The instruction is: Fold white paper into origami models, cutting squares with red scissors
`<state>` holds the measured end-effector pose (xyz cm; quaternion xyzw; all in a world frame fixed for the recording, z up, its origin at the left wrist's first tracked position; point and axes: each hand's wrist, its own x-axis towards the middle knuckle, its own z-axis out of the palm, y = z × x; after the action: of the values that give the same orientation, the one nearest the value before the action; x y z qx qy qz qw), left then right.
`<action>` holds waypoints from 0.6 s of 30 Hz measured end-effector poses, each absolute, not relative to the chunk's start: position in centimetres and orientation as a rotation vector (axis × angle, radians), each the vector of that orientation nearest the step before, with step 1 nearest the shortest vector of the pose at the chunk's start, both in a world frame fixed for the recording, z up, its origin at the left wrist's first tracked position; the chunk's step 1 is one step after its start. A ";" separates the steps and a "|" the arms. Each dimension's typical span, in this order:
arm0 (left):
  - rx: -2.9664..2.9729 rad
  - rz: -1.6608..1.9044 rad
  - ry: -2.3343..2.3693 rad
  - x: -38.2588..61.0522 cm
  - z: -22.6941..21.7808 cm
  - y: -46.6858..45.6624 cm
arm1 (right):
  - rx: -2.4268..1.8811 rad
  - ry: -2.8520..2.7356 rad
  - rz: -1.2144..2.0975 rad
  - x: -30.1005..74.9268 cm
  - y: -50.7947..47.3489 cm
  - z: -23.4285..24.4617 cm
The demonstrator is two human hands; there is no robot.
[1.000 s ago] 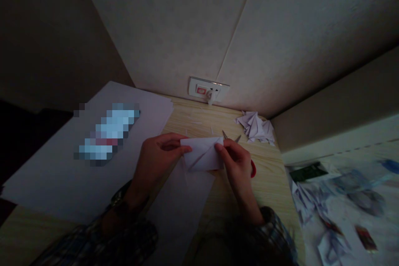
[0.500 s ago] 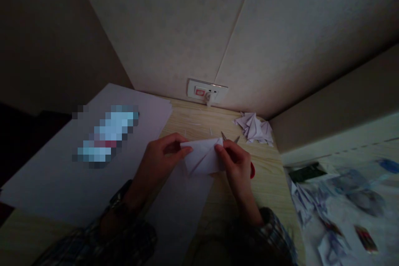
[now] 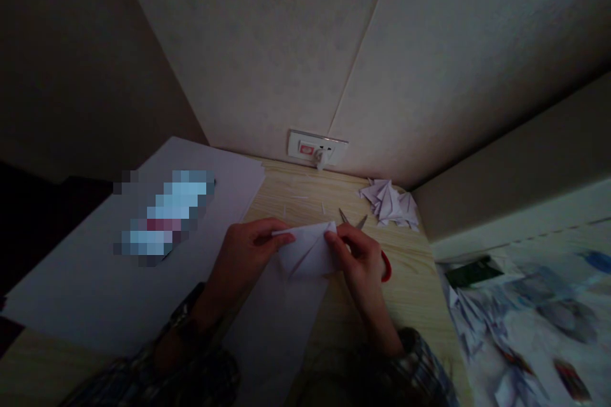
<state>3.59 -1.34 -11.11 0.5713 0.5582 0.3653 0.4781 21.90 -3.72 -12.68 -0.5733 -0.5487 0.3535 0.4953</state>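
A folded sheet of white paper [image 3: 308, 251] is held up between both hands, with a slanting crease or flap edge across its face. My left hand [image 3: 248, 251] pinches its left edge between thumb and fingers. At the upper right corner, my right hand [image 3: 359, 261] is closed on the paper with the thumb in front. Scissors with red handles [image 3: 386, 267] lie on the table partly behind my right hand, their blades spread. Below the folded paper lies a flat white sheet [image 3: 272, 324].
A blurred-out phone-like screen [image 3: 172, 210] rests on a stack of large white paper [image 3: 229, 184] at the left. Folded paper pieces [image 3: 389, 203] are piled near the wall. A socket [image 3: 317, 147] holds a plug. More folded paper [image 3: 477, 318] lies at the lower right.
The whole scene sits slightly lower in the picture. Both hands keep their hold, and the folded paper is tilted a little differently, its lower edge bowed.
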 end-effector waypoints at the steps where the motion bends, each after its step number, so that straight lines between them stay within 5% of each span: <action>1: 1.387 0.889 1.359 3.6 -11.0 -1.3 | -1.392 -1.334 0.860 21.9 -3.7 -12.7; 18: 1.486 0.888 1.309 3.7 -11.3 -1.3 | -1.367 -1.478 0.840 21.7 -3.6 -12.7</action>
<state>3.65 -1.30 -11.26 0.6055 0.5333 0.3618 0.4669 21.72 -3.57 -12.70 -0.5558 -0.6008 0.3415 0.4620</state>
